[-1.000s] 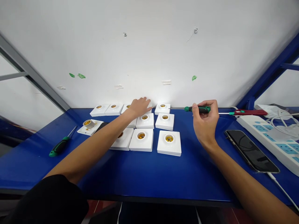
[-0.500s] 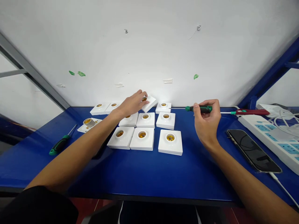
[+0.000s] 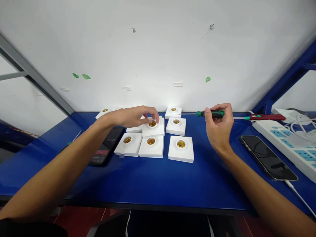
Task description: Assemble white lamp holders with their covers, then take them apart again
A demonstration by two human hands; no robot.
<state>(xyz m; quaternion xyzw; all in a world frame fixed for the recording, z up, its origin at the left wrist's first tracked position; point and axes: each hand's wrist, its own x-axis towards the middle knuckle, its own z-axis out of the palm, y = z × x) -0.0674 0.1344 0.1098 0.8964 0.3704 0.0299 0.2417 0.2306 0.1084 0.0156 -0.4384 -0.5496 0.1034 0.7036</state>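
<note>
**Lifted lampholder [image 3: 153,132] comes forward from the wall in the left hand [image 3: 135,115]**

Half a second ago this square white piece was tilted against the back wall [image 3: 153,59]; now it lies over a lampholder of the middle row, whose right edge peeks out behind it. Whether it rests on that one or floats just above, I cannot tell. The left hand's thumb and fingers pinch it at the rim of its brass-coloured socket. The right hand [image 3: 219,131] stays nearly where it was, thumb and bent fingers closed around the green-and-black handle of a screwdriver [image 3: 213,114], its shaft pointing left to the side of the back-row lampholder [image 3: 173,113].

Nearer the front edge, two lampholders stand side by side, the left one [image 3: 127,144] and its neighbour [image 3: 151,147]; a third [image 3: 181,150] sits apart to their right, with another [image 3: 176,126] behind it. All lie socket up on the blue worktop [image 3: 197,187].

Beside the left forearm, a phone [image 3: 106,148] reads 03:45. Far right, a dark-screened smartphone [image 3: 269,158] is plugged into a white cable [image 3: 297,196], next to a power strip [image 3: 286,144]. A red-handled tool [image 3: 269,117] lies behind the strip's near end.
</note>
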